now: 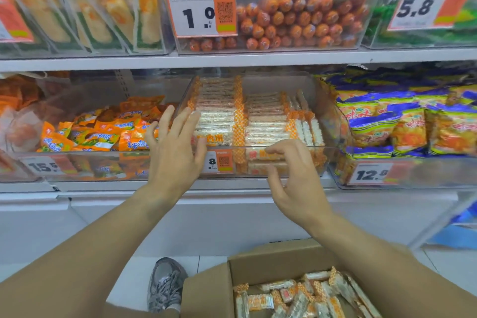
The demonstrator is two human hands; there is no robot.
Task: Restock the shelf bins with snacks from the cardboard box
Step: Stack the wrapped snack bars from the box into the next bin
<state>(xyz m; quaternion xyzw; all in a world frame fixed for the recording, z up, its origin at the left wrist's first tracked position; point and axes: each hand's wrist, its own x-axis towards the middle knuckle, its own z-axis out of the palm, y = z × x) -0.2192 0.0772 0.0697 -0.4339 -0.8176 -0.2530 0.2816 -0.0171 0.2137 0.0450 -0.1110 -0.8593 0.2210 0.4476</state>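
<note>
A clear shelf bin (321,160) on the middle shelf holds stacked rice-cracker snack bars (260,121) in orange-checked wrappers. My left hand (175,147) is spread with straight fingers in front of the bin's left front corner and holds nothing. My right hand (294,178) hovers at the bin's front wall, fingers loosely curled and empty. Below, an open cardboard box (206,292) sits on the floor with several of the same wrapped bars (296,297) loose inside.
Neighbouring bins hold orange candy packets (103,131) on the left and blue-yellow snack bags (413,121) on the right. The upper shelf carries a bin of orange sausages (296,20). A grey sneaker (165,284) stands left of the box.
</note>
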